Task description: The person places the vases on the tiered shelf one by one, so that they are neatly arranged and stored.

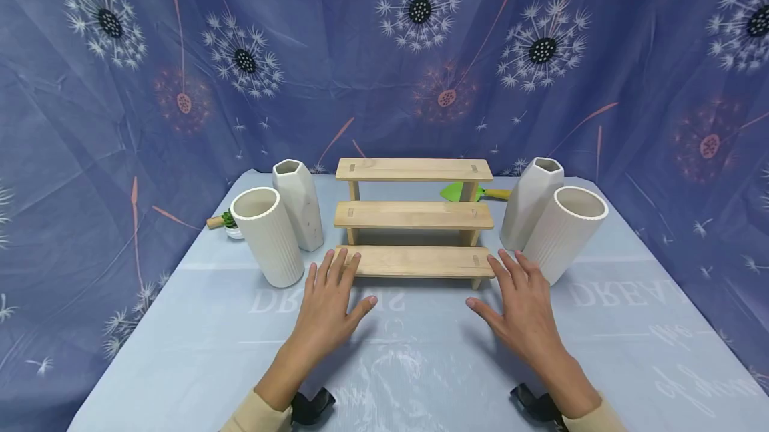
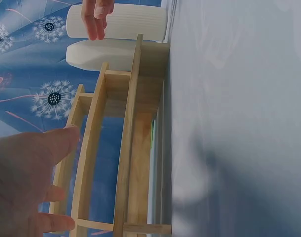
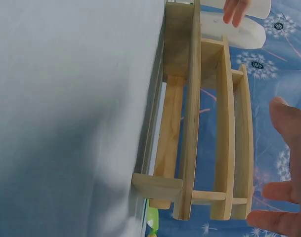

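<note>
A three-step wooden shelf (image 1: 414,218) stands in the middle of the table. Both hands lie flat and spread, palms down, low over the light blue tablecloth (image 1: 420,365) in front of it. My left hand (image 1: 330,298) has its fingertips close to the left end of the lowest step (image 2: 128,148). My right hand (image 1: 519,298) is close to the right end (image 3: 194,123). Neither hand holds anything. A ribbed white vase (image 1: 267,235) and a faceted white vase (image 1: 298,203) stand left of the shelf. A matching faceted vase (image 1: 531,201) and ribbed vase (image 1: 565,232) stand to its right.
A small potted succulent (image 1: 231,224) sits behind the left vases. A green trowel (image 1: 462,191) with a wooden handle lies behind the shelf. A blue dandelion-print cloth (image 1: 384,51) hangs at the back and sides of the table.
</note>
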The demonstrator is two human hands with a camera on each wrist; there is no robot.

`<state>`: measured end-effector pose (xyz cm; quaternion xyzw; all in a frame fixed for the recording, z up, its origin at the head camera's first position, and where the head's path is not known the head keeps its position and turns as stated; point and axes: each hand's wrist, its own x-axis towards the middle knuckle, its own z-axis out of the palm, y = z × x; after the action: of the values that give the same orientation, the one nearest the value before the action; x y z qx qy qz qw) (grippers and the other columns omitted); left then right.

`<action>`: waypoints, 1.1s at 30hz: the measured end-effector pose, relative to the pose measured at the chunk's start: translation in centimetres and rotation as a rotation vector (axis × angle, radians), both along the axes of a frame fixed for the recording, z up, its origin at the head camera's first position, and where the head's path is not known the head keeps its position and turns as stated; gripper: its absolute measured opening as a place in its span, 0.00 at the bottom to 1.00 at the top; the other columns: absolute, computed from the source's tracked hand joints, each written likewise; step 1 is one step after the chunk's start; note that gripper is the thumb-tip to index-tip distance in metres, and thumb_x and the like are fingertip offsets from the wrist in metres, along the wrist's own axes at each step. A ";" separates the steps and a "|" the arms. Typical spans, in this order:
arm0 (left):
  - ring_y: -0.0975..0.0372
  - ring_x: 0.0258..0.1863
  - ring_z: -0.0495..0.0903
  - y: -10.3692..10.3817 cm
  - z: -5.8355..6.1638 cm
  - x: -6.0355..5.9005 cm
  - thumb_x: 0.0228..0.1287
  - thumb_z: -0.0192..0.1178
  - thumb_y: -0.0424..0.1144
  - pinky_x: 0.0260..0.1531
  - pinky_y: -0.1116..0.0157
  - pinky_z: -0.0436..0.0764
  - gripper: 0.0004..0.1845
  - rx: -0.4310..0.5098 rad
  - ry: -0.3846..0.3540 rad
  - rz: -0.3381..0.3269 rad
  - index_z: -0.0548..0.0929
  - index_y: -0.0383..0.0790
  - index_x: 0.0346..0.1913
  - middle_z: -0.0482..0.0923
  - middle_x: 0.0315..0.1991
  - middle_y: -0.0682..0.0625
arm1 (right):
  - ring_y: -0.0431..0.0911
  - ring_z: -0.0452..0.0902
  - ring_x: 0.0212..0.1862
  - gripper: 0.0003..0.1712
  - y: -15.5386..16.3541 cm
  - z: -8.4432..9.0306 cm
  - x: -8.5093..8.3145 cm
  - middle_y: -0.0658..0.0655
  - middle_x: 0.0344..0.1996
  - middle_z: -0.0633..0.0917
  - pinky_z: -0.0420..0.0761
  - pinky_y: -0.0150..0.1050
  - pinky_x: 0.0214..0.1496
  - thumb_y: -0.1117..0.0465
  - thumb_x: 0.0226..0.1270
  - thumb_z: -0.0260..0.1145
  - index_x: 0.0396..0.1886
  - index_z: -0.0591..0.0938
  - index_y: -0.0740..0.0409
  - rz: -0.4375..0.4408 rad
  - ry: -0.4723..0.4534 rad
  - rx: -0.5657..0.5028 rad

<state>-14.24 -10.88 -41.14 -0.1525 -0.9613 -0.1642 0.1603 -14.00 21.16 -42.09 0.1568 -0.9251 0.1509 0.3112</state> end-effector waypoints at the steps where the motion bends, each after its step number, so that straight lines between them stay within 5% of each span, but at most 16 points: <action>1: 0.45 0.73 0.51 0.0 0.0 0.0 0.61 0.57 0.60 0.68 0.40 0.51 0.40 0.004 0.006 0.000 0.61 0.43 0.71 0.57 0.72 0.39 | 0.64 0.61 0.65 0.51 0.1 0.0 0.0 0.67 0.61 0.72 0.61 0.63 0.57 0.25 0.56 0.54 0.63 0.71 0.62 0.001 0.005 -0.011; 10: 0.45 0.72 0.54 -0.4 0.0 -0.2 0.62 0.58 0.58 0.68 0.41 0.52 0.39 0.047 0.026 0.006 0.61 0.42 0.71 0.59 0.71 0.39 | 0.63 0.63 0.59 0.44 0.8 0.2 0.1 0.67 0.57 0.74 0.61 0.60 0.57 0.44 0.47 0.73 0.60 0.72 0.64 -0.001 0.020 -0.109; 33: 0.48 0.65 0.64 -1.7 -0.6 -1.3 0.59 0.64 0.49 0.62 0.44 0.63 0.36 0.248 0.059 -0.023 0.66 0.38 0.67 0.68 0.65 0.42 | 0.62 0.64 0.53 0.43 2.7 -0.1 0.6 0.70 0.53 0.73 0.65 0.57 0.51 0.58 0.45 0.76 0.61 0.68 0.66 -0.142 -0.058 -0.287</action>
<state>-15.51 -12.54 -41.72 -0.1472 -0.9266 -0.2792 0.2044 -13.36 23.90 -42.19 0.0403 -0.9114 0.2637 0.3133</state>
